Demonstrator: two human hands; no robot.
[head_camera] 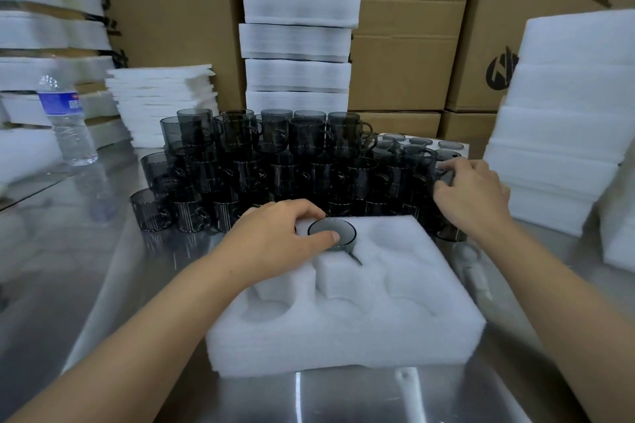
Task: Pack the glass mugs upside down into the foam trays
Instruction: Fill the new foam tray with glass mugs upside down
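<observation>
**One mug seated, second in hand**

Left grip [281, 233] clamped on inverted mug [331, 233], base up, sunk in a far-row pocket of the foam tray [343, 347].

Right grip [470, 196] closed round second mug [446, 178] at the edge of the mug stack [261, 161], just beyond the tray's far-right corner.

Step, by judgement: seating one, fetching the next. Next move calls for lifting it clear of its neighbours and lowering it rim-down into a free pocket.

Tray holds that one mug. Four pockets show empty.
</observation>
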